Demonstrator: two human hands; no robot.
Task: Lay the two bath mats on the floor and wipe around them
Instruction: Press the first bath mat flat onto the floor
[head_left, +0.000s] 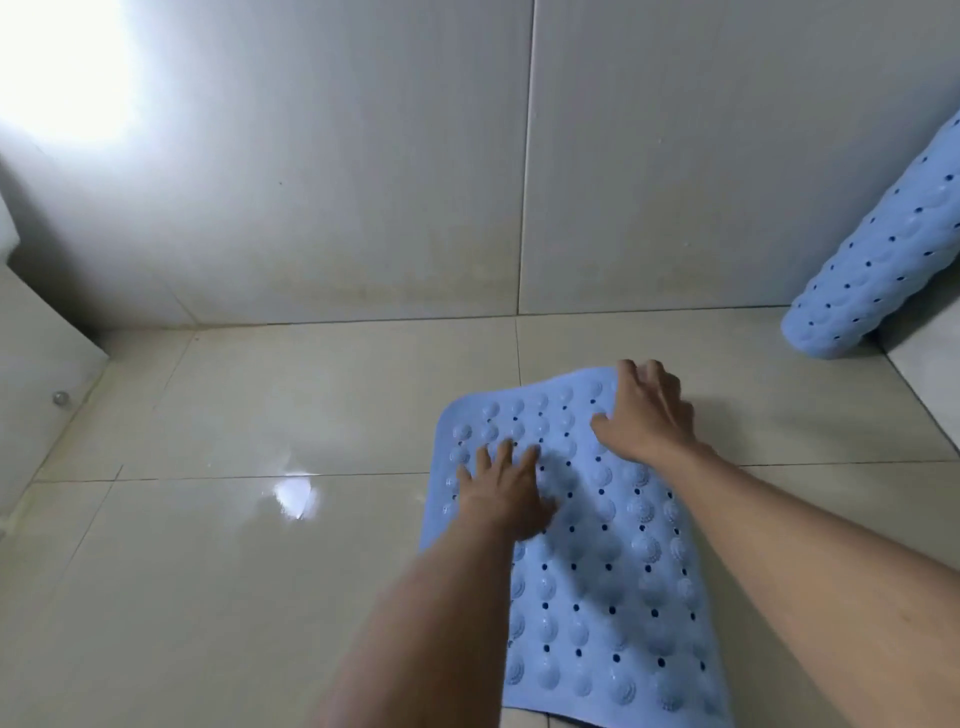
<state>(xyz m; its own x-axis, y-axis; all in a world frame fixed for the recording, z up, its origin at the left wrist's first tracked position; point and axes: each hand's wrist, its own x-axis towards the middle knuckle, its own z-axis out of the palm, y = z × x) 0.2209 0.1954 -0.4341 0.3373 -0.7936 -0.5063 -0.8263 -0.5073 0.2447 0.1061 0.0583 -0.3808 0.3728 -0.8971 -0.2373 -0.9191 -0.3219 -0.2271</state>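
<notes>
A light blue bath mat (608, 561) with raised bumps and dark holes lies flat on the tiled floor, in the lower middle of the view. My left hand (506, 486) rests palm down on its left part, fingers spread. My right hand (647, 413) presses on the mat's far right corner, fingers apart and flat. A second blue bath mat (883, 260), rolled into a tube, leans against the wall at the far right with its lower end on the floor.
Glossy beige floor tiles (260, 571) stretch to the left of the mat, with a bright light glare. Grey wall tiles (363, 182) rise just beyond. A white fixture edge (41, 353) stands at the left. A raised ledge (930, 364) sits at the right.
</notes>
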